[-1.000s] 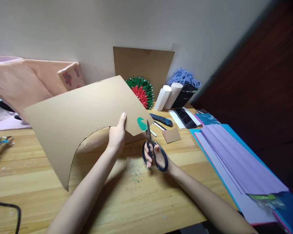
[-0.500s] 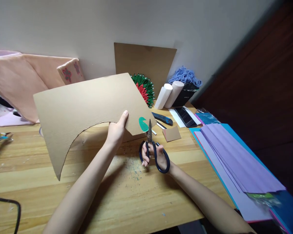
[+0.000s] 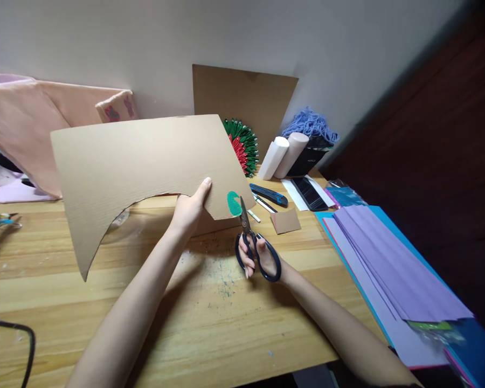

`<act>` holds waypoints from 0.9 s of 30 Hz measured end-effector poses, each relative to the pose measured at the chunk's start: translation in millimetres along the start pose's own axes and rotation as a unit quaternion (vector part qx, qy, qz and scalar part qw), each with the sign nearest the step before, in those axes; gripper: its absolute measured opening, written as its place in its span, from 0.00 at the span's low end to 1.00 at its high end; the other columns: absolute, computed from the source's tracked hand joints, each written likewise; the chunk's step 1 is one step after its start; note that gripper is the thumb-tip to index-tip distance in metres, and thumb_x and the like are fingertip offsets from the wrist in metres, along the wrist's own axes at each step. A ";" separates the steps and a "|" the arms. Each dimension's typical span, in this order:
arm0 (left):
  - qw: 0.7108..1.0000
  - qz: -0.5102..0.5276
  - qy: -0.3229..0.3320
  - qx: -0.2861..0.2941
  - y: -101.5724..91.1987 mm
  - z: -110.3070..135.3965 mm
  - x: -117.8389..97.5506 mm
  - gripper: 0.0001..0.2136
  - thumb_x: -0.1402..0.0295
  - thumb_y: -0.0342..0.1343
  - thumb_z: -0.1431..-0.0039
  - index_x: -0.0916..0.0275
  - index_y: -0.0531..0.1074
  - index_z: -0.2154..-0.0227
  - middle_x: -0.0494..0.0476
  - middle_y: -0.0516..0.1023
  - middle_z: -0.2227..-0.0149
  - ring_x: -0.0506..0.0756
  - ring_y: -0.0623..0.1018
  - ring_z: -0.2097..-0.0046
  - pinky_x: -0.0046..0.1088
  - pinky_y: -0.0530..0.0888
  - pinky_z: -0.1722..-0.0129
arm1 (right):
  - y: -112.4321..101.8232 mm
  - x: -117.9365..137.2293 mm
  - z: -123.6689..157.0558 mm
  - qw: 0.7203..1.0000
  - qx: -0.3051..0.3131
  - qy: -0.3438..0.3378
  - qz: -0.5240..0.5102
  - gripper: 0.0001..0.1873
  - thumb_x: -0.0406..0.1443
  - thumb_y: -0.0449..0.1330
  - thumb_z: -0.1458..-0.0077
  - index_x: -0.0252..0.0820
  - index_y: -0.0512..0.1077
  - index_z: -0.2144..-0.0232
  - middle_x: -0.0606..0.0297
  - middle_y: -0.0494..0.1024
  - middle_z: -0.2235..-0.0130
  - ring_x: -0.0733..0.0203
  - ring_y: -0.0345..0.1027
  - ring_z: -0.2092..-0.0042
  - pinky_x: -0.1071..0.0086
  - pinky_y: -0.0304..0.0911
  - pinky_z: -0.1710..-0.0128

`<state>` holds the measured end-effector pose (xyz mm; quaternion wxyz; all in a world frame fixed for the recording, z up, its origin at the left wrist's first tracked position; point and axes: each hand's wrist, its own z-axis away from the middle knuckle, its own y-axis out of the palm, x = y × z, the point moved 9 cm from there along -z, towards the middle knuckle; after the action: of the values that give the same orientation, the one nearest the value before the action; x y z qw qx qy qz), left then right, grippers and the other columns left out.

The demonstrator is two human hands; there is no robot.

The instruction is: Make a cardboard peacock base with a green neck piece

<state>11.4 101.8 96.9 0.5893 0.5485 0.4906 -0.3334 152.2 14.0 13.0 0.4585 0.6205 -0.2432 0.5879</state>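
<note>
Cardboard (image 3: 145,151) hangs toward eleven o'clock, clasped by the left hand (image 3: 189,210); I see the right hand (image 3: 265,260) gripping scissors (image 3: 246,223), blades at the four-o'clock green patch (image 3: 233,205), their bite unclear.

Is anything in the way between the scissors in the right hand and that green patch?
Nothing visible is. The scissors in the right hand overlap the lower edge of the cardboard, right beside the green patch. The left hand grips left of that patch, and the cutter lies farther back.
</note>
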 end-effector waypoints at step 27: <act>0.993 -0.020 -0.116 0.034 -6.2 4.6 -3.7 0.18 0.62 0.66 0.60 0.69 0.77 0.67 0.64 0.80 0.63 0.64 0.74 0.51 0.39 0.67 0.46 | 13.3 -2.9 5.0 1.000 0.016 -0.006 0.009 0.36 0.68 0.51 0.68 0.42 0.57 0.75 0.78 0.58 0.86 0.72 0.54 0.87 0.77 0.56 0.87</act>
<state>5.5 95.7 98.0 0.6163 0.5157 0.4187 -0.4230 143.0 2.9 14.5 0.4417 0.6290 -0.2417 0.5923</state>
